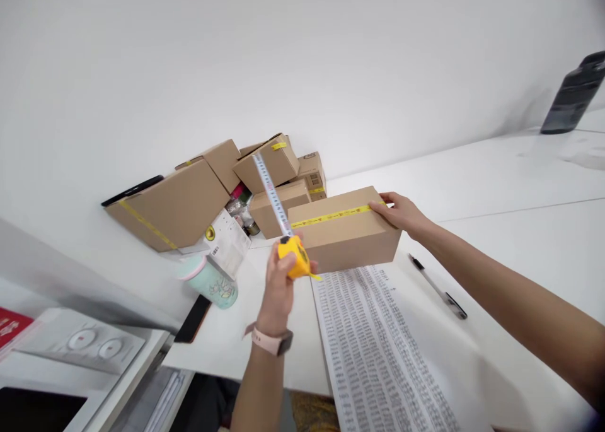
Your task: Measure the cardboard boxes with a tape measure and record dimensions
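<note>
Cardboard box (347,236), one, at the far end of the printed sheet (373,350); probably light, stiff-walled, dentable; best held by its end edges, where the right hand (401,215) pinches it, thumb on top. Tape measure (295,257), yellow, one, compact, hard-cased, gripped by the case in the left hand (278,277), blade (273,195) drawn out. Markings: numerals along blade; lettering on the box's yellow tape (338,215), too small to read

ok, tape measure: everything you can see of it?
The tape measure has a yellow, plastic-looking case with dark parts, gripped in the left hand. Its pale, metal-looking, numbered blade sticks out straight, slanting up-left in view, before cardboard boxes; whether it touches them is unclear. A yellow strap shows below.
</note>
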Tool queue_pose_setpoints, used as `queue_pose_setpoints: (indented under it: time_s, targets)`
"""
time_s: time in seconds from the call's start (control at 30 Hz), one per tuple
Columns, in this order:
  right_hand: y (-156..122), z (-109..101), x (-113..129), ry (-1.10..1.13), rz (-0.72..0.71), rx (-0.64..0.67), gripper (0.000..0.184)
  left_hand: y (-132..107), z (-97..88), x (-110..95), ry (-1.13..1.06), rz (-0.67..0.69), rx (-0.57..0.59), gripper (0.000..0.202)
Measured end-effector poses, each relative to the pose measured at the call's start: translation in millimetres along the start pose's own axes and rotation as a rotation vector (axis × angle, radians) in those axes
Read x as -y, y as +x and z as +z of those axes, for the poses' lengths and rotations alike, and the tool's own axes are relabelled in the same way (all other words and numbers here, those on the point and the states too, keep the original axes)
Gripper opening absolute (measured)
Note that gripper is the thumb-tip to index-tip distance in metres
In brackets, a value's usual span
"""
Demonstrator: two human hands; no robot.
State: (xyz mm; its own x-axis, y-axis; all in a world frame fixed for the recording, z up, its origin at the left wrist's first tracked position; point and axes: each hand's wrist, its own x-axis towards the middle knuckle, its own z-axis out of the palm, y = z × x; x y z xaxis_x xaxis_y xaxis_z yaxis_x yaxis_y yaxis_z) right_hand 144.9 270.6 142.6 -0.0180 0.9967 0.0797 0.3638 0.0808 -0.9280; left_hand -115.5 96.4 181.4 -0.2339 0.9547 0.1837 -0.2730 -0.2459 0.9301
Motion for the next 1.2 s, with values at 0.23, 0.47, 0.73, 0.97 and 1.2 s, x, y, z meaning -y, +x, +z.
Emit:
queue_pose_setpoints:
  time_s: [0.23,0.47,0.73,0.97,1.2]
  targets:
    - [37,2,18,-0.263,-0.306,-0.045,0.048,-56,70.9,29,-0.184,-0.457,0.197,0.050]
    - [60,23,49,-0.279,-0.293,0.274,0.045,-31,82.8,36,-0.217,-0.499,0.173,0.044]
    - [76,40,55,-0.382,-0.231,0.205,0.046,-17,95.7,30,-0.224,-0.560,0.095,0.045]
    - [92,52,62,-0.509,-0.199,0.173,0.038,-11,102.4,24,-0.220,-0.626,0.047,0.048]
    - [98,64,63,-0.587,-0.154,0.110,0.038,-24,100.8,43,-0.218,-0.511,0.100,0.051]
